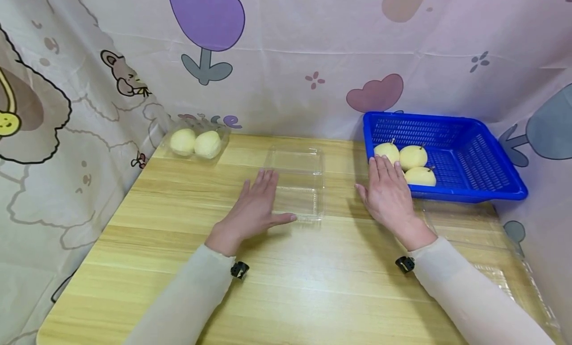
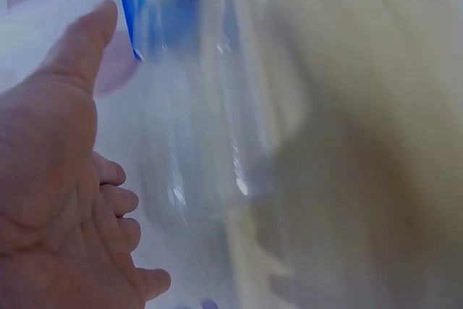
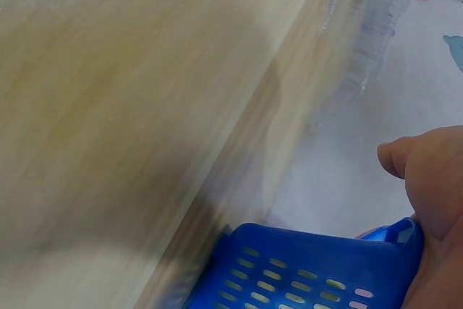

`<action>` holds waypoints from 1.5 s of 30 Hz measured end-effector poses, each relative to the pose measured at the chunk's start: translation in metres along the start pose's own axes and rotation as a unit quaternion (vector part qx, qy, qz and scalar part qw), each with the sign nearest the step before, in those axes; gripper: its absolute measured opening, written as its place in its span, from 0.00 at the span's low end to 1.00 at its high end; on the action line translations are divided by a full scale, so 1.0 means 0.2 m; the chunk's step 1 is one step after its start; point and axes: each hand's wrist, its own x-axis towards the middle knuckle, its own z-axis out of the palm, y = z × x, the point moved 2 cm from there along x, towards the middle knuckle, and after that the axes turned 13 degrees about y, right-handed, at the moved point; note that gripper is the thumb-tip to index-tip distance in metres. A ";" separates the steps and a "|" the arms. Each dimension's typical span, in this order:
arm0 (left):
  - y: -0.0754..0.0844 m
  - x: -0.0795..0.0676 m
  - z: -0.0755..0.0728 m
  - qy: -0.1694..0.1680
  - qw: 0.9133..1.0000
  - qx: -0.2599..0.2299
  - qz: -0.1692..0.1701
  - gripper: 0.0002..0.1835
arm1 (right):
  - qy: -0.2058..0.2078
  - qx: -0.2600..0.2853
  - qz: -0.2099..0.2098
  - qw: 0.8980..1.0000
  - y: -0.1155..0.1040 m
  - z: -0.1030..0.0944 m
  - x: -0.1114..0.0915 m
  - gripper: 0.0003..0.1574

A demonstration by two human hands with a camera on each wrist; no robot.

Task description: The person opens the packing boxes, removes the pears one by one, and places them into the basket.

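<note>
My left hand (image 1: 252, 208), fingers extended and thumb out to the side, is over the left edge of an opened clear plastic clamshell box (image 1: 298, 198). That box lies spread on the wooden table, and the left wrist view shows it blurred beyond the hand's palm. At the near left corner of a blue plastic basket (image 1: 464, 193), my right hand (image 1: 389, 196) reaches over the rim with straight fingers. Its fingertips overlap one pale yellow pear (image 1: 386, 150). Beside that one sit a second pear (image 1: 413, 157) and a third pear (image 1: 420, 176). Neither hand grips anything.
A clear box (image 1: 219, 154) holding two pears stands at the table's far left corner. Further clear plastic packaging (image 1: 464, 226) lies at the right, partly beneath my right sleeve. A printed curtain (image 1: 290, 97) hangs along the back and sides of the wooden table (image 1: 286, 295).
</note>
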 end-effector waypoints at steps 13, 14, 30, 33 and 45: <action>0.21 0.25 0.10 -0.055 0.996 0.054 0.035 0.69 | 0.019 -0.014 -0.017 1.000 -0.01 0.05 0.00 0.48; 0.21 0.25 0.11 -0.061 0.996 0.057 0.032 0.70 | 0.019 -0.014 -0.018 1.000 -0.01 0.05 0.00 0.48; 0.10 0.17 0.11 -0.081 0.994 0.073 0.008 0.73 | 0.020 -0.017 -0.023 0.999 -0.01 0.05 0.00 0.49; 0.09 0.14 0.10 -0.077 0.994 0.074 0.009 0.73 | 0.018 -0.017 -0.021 0.999 0.00 0.05 0.00 0.49; 0.00 -0.01 0.02 -0.067 0.997 0.042 0.000 0.73 | 0.018 -0.012 -0.012 1.000 0.00 0.02 -0.01 0.49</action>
